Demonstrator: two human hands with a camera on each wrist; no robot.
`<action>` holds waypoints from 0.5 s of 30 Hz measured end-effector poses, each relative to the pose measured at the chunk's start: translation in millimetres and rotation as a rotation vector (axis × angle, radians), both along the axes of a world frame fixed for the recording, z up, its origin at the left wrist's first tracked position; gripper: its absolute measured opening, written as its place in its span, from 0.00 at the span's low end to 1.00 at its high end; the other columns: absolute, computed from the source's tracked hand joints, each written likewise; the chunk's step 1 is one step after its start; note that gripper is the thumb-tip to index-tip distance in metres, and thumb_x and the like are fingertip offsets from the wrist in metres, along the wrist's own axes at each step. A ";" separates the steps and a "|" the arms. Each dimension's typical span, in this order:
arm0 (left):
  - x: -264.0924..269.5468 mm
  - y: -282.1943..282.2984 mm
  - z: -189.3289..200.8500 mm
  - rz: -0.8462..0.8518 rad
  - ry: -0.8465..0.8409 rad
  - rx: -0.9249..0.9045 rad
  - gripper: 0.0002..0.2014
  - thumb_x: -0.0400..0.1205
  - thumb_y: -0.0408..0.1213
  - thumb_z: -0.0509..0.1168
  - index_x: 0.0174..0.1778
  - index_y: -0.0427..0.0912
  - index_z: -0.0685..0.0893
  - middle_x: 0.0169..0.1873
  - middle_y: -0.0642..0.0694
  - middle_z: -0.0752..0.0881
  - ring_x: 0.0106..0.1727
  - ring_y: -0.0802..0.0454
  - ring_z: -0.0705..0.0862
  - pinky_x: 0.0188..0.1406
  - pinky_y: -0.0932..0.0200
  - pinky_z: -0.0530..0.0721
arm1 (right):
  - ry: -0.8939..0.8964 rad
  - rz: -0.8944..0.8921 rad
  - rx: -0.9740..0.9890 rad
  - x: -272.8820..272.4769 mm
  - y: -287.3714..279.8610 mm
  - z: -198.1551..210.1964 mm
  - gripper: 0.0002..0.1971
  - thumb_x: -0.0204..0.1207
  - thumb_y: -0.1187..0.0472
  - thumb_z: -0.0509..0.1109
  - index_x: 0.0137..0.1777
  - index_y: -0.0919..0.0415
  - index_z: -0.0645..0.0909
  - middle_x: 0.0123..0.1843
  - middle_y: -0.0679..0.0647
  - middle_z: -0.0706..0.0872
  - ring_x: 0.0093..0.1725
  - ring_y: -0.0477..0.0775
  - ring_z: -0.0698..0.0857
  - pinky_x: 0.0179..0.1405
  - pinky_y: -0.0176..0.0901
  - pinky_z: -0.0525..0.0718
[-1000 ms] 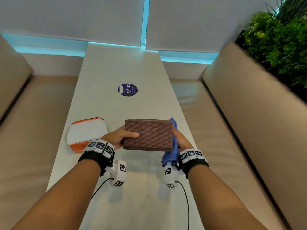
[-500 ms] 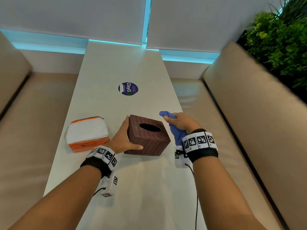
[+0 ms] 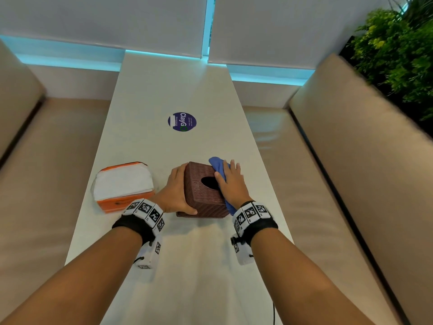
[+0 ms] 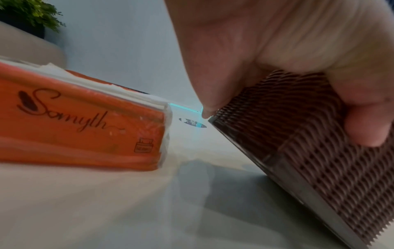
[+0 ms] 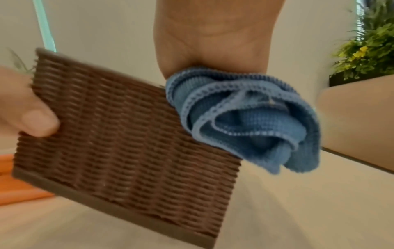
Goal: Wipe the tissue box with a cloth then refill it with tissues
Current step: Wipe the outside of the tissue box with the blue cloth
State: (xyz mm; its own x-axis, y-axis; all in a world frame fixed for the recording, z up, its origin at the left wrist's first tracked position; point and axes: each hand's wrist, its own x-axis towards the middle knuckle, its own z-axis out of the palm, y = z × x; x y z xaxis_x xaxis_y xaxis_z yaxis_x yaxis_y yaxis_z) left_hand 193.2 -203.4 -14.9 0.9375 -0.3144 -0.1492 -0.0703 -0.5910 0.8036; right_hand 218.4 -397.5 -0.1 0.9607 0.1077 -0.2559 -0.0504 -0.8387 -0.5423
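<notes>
A brown woven tissue box (image 3: 201, 195) stands on the white table (image 3: 164, 90), its oval slot facing up. My left hand (image 3: 175, 191) grips its left side, thumb across the near face (image 5: 38, 121), fingers (image 4: 211, 107) round the far corner. My right hand (image 3: 230, 181) lies flat on the box's top right with straight fingers, pressing a blue cloth (image 3: 219, 167) onto it; the cloth's bunched end (image 5: 251, 118) hangs past the box's right edge. An orange pack of white tissues (image 3: 123, 186) lies to the left of the box (image 4: 309, 143), a small gap from it.
A round purple sticker (image 3: 182, 121) sits further up the table. Beige bench seats (image 3: 304, 172) run along both sides, with a green plant (image 3: 398, 55) behind the right backrest. The table's edges run close to the tissue pack (image 4: 81, 121) and to the right of the box.
The box was held up with its bottom toward me, then set upright on the table. My right hand moved from beside the box onto its top with the cloth.
</notes>
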 end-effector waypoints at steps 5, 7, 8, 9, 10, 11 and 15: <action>6.5 1.3 -5.1 -0.015 -0.040 -0.043 0.70 0.44 0.58 0.74 0.81 0.37 0.49 0.76 0.39 0.60 0.77 0.48 0.60 0.81 0.46 0.62 | -0.034 0.133 0.141 -0.9 7.7 9.9 0.24 0.87 0.58 0.52 0.83 0.53 0.56 0.86 0.55 0.54 0.86 0.55 0.53 0.83 0.48 0.52; 8.0 3.3 -5.5 -0.010 -0.044 -0.048 0.69 0.44 0.58 0.74 0.81 0.38 0.50 0.75 0.40 0.61 0.74 0.52 0.61 0.79 0.50 0.63 | -0.082 0.180 0.288 -10.9 14.8 15.0 0.22 0.86 0.63 0.55 0.80 0.55 0.66 0.84 0.54 0.61 0.83 0.52 0.60 0.80 0.41 0.57; 8.2 4.0 -5.8 -0.009 -0.040 -0.054 0.69 0.44 0.57 0.74 0.81 0.38 0.50 0.75 0.40 0.61 0.74 0.54 0.60 0.78 0.53 0.63 | -0.096 0.184 0.351 -16.6 18.2 16.5 0.21 0.86 0.64 0.57 0.78 0.56 0.70 0.83 0.53 0.65 0.82 0.50 0.63 0.77 0.38 0.59; 8.0 4.7 -6.0 -0.010 -0.032 -0.062 0.69 0.44 0.57 0.74 0.81 0.38 0.50 0.75 0.41 0.61 0.74 0.54 0.61 0.77 0.55 0.63 | -0.107 0.170 0.391 -21.3 21.1 18.0 0.20 0.85 0.64 0.58 0.76 0.57 0.72 0.81 0.53 0.69 0.81 0.50 0.66 0.75 0.36 0.61; 7.8 4.7 -6.7 -0.012 -0.023 -0.067 0.69 0.44 0.57 0.75 0.81 0.39 0.50 0.74 0.43 0.61 0.74 0.52 0.62 0.77 0.55 0.64 | -0.115 0.146 0.400 -23.6 23.5 18.8 0.19 0.85 0.62 0.59 0.75 0.58 0.72 0.79 0.54 0.72 0.79 0.51 0.69 0.74 0.35 0.63; 7.5 4.5 -7.3 -0.009 -0.013 -0.068 0.69 0.44 0.56 0.75 0.81 0.39 0.51 0.73 0.44 0.61 0.75 0.51 0.63 0.77 0.54 0.65 | -0.120 0.124 0.381 -23.4 25.5 20.5 0.20 0.85 0.59 0.59 0.76 0.58 0.71 0.78 0.54 0.73 0.78 0.53 0.71 0.72 0.35 0.65; 9.7 0.6 -6.3 -0.021 -0.010 -0.065 0.68 0.44 0.55 0.75 0.81 0.39 0.52 0.75 0.41 0.62 0.76 0.46 0.64 0.79 0.46 0.66 | -0.106 0.182 0.154 -4.7 33.5 18.6 0.26 0.86 0.49 0.54 0.82 0.51 0.58 0.85 0.55 0.61 0.84 0.56 0.59 0.83 0.53 0.58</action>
